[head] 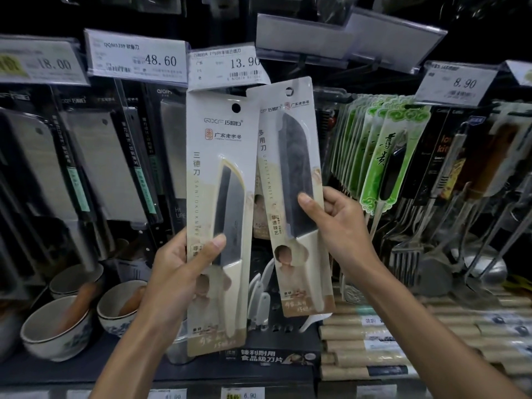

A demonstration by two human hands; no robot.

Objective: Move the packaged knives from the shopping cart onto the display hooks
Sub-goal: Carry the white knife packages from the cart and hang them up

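While both hands are raised in front of the display rack, each grips one packaged knife upright. The left hand (pixel 184 272) holds the santoku knife package (pixel 218 156) by its lower half, thumb pressed across the front over the blade and fingers curled behind. The right hand (pixel 342 234) pinches the utility knife package (pixel 290 180) at its right edge, thumb on the front. The santoku package overlaps the left edge of the utility one, whose top leans slightly left. Both tops, each with an empty hang hole, reach up to the 13.90 price tag (pixel 226 66). Packaged cleavers (pixel 100 168) hang to the left, green-carded packs (pixel 383 156) to the right, and bowls (pixel 57 326) sit on the shelf lower left.
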